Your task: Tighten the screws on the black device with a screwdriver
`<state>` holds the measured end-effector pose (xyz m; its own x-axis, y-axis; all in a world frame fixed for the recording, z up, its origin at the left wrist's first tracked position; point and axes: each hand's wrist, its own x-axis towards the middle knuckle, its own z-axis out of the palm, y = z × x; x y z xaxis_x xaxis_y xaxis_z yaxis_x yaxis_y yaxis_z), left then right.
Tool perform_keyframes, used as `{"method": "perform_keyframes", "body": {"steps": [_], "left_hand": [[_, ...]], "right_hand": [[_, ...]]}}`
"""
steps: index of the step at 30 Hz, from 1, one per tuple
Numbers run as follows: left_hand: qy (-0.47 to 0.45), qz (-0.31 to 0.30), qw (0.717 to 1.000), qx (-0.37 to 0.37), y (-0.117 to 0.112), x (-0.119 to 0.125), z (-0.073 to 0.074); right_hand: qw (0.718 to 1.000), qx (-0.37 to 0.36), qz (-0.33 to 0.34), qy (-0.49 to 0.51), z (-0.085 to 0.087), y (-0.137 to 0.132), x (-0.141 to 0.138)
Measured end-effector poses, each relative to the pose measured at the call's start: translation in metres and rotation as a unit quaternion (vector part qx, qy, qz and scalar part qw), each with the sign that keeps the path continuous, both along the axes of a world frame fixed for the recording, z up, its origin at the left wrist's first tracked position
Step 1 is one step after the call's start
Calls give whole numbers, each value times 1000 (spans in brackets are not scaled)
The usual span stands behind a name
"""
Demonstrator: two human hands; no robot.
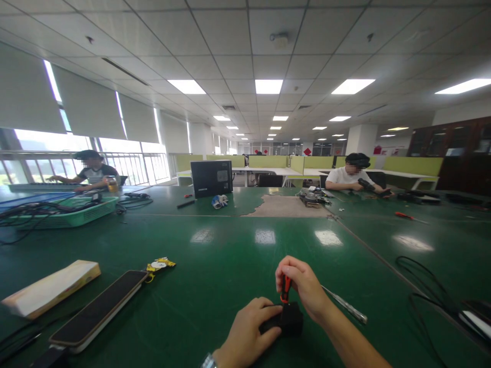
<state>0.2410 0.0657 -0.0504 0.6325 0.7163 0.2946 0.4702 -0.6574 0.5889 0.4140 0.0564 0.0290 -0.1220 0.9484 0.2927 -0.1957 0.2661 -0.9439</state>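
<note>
My left hand point(249, 332) is wrapped round a small black box point(289, 319) that rests on the green table point(230, 255) near its front edge. Above the box, my right hand point(303, 286) is closed on the red-and-black handle of a screwdriver point(285, 287), held upright with its tip down on the box. A metal rod-like tool point(345, 305) lies on the table just right of my right wrist.
A phone point(99, 309) with a yellow charm point(159, 265) and a pale flat box point(49, 287) lie at the left. Black cables point(422, 286) run at the right. Further back are a green basket point(72, 212), a black case point(211, 178) and two seated people point(351, 176).
</note>
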Motion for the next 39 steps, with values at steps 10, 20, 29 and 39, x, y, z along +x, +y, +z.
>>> {"method": "perform_keyframes", "body": {"steps": [10, 20, 29, 39], "left_hand": [[0, -4, 1000, 7, 1, 0, 0], [0, -2, 1000, 7, 0, 0, -1], [0, -2, 1000, 8, 0, 0, 0], [3, 1, 1000, 7, 0, -1, -2]], "right_hand": [[1000, 2, 9, -1, 0, 0, 0], [1000, 1, 6, 1, -1, -1, 0], [998, 45, -18, -36, 2, -1, -1], [998, 54, -24, -38, -1, -1, 0]]}}
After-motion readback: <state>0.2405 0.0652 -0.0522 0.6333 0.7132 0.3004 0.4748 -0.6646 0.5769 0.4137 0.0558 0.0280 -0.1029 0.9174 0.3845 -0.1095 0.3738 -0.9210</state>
